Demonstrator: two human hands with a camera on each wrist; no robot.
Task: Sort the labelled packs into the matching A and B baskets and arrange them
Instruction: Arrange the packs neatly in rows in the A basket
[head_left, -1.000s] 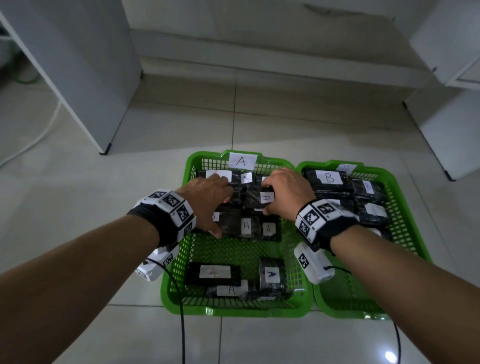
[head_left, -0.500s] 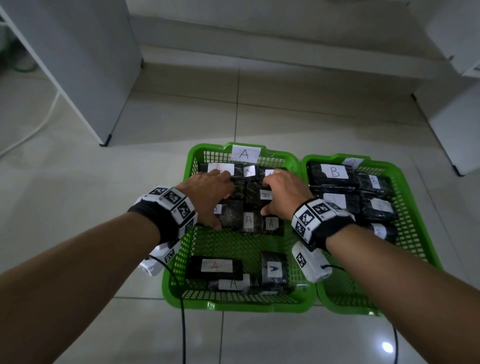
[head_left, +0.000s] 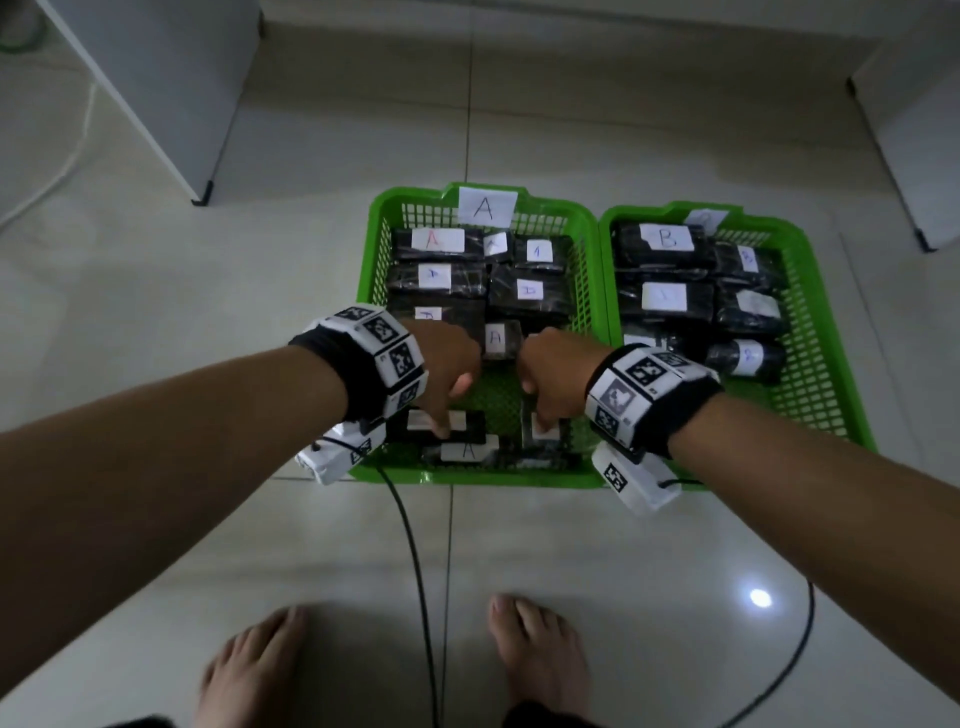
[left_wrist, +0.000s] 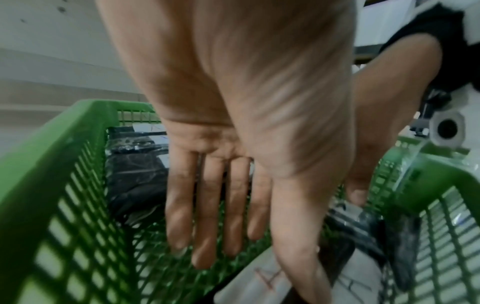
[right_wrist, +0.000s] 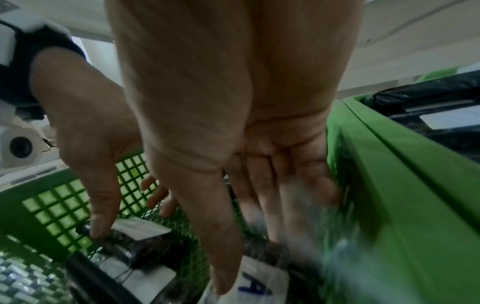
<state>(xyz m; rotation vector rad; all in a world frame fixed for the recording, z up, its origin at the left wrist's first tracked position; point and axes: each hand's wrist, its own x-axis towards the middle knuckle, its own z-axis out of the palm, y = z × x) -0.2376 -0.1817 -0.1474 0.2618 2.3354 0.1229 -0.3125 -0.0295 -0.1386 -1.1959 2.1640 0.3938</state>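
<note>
Head view, green lattice basket (head_left: 584, 291), glossy black rectangular packs (head_left: 527, 296), white labels (head_left: 487, 206)

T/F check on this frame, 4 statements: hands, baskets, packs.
1. Both hands, left hand and right hand, reach into the A basket. True.
2. The left hand grips a pack. False: its fingers are straight, thumb on a red-A pack.
3. The B basket holds no packs. False: several lie at its far end.
4. Loose packs lie on the floor. False: all visible packs sit in the baskets.
</note>
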